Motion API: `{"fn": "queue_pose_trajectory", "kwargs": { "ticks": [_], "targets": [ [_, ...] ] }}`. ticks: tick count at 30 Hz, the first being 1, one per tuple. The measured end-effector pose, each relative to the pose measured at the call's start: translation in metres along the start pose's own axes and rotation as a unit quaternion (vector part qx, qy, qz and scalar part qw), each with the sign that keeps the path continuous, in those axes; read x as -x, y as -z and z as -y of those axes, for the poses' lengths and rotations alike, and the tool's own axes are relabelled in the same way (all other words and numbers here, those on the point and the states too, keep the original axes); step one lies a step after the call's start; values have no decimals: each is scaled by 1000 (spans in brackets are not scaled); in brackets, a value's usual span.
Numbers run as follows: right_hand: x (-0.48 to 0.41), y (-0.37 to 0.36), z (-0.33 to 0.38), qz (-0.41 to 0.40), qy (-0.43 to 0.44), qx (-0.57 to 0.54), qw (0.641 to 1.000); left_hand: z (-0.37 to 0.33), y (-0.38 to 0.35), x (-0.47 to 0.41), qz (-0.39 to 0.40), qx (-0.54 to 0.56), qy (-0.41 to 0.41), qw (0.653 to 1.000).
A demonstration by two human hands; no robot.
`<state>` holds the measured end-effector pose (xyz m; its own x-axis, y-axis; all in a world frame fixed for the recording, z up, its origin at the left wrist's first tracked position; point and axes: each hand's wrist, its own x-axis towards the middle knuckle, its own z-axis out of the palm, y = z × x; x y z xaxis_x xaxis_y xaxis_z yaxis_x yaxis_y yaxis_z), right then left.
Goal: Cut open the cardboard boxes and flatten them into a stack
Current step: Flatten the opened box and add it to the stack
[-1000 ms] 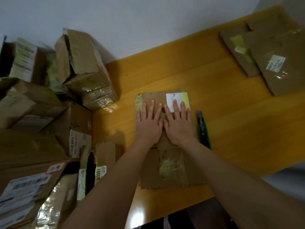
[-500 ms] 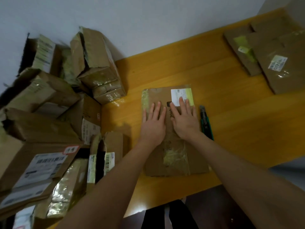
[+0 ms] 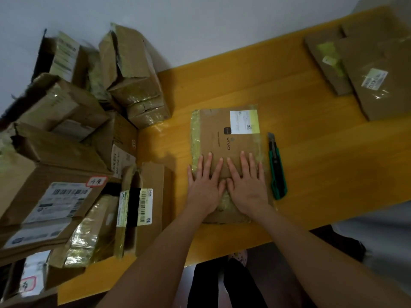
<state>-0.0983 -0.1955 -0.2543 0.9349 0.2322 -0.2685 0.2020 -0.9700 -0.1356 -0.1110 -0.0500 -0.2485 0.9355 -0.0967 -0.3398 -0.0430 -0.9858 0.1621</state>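
head | both hands: left hand [image 3: 205, 187], right hand [image 3: 248, 185] flat on flattened box [image 3: 224, 134]

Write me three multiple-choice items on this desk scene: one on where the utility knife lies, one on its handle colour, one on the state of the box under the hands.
1. Where does the utility knife lie?
A. On the table just right of the flattened box
B. On top of the box pile at the left
C. In the right hand

2. What colour is the knife's handle?
A. Red
B. Green and black
C. Yellow

3. What state is the flattened box in?
A. Upright and sealed
B. Held in the air
C. Lying flat on the table, pressed by both palms

Answers: 1 A, it rests on the yellow table beside the box's right edge, untouched. 2 B, green casing with a black slider shows. 3 C, the left hand and right hand lie spread open on it.
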Motion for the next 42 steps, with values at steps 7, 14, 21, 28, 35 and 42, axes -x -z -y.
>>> {"fn": "queue_pose_trajectory", "kwargs": {
  "ticks": [7, 14, 21, 28, 35, 42],
  "targets": [
    [-2, 14, 0, 34, 13, -8, 999, 2, 11, -5, 53, -13, -12, 998],
    [10, 56, -8, -18, -66, -85, 994, -3, 64, -4, -90, 176, 152, 968],
    [16, 54, 0, 91, -128, -148, 976, -4, 81, -17, -12, 458, 342, 821],
    [8, 79, 1, 57, -166, -252, 952, -3, 119, -27, -76, 531, 312, 784],
    [-37, 158, -35, -72, -255, -450, 853, -22, 185, -53, -121, 644, 190, 731],
    [-64, 220, -109, -101, -228, -491, 835, -95, 221, -98, -124, 684, 125, 708]
  ]
}}
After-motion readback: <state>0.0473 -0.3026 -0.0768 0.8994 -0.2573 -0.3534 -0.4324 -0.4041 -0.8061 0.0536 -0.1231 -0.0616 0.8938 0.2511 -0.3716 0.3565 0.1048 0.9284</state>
